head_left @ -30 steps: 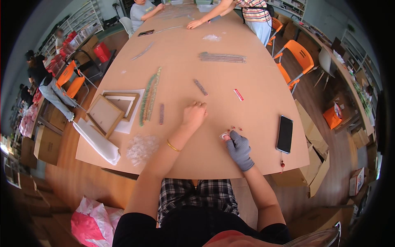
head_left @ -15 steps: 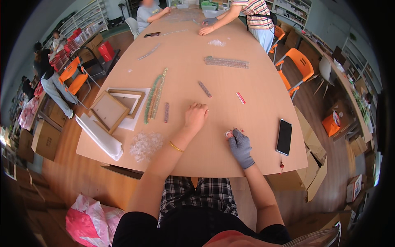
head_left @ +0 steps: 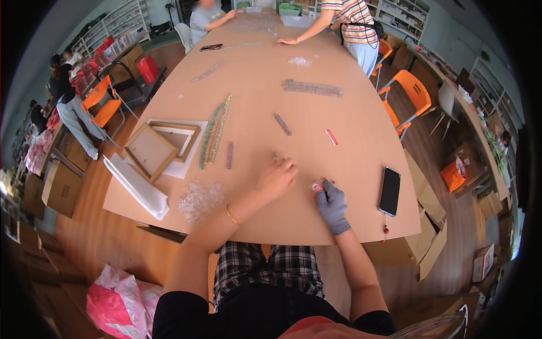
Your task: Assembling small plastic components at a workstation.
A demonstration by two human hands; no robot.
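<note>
My left hand (head_left: 278, 179), bare with a gold bracelet at the wrist, is over the table with its fingers curled together; what they hold, if anything, is too small to make out. Just beyond its fingertips a short dark speckled strip (head_left: 275, 155) shows, partly behind the hand. A grey knitted glove covers my right hand (head_left: 332, 210), which rests on the table to the right. Its thumb and fingers close on a small white and pinkish thing (head_left: 315, 186), with reddish bits (head_left: 332, 182) by the fingertips. Two similar strips (head_left: 230, 155) (head_left: 282, 124) lie farther out.
Wooden frames (head_left: 149, 148), a white roll (head_left: 135, 189), long green and amber strips (head_left: 214, 133) and clear plastic bits (head_left: 200, 198) lie left. A red-and-white packet (head_left: 331, 137) and black phone (head_left: 389, 192) lie right. Grouped strips (head_left: 312, 88) lie farther back. Two people sit or stand at the far end.
My left hand has moved right and a little nearer, toward my gloved hand, uncovering the short strip. My right hand stays nearly in place. The standing person's arm has shifted.
</note>
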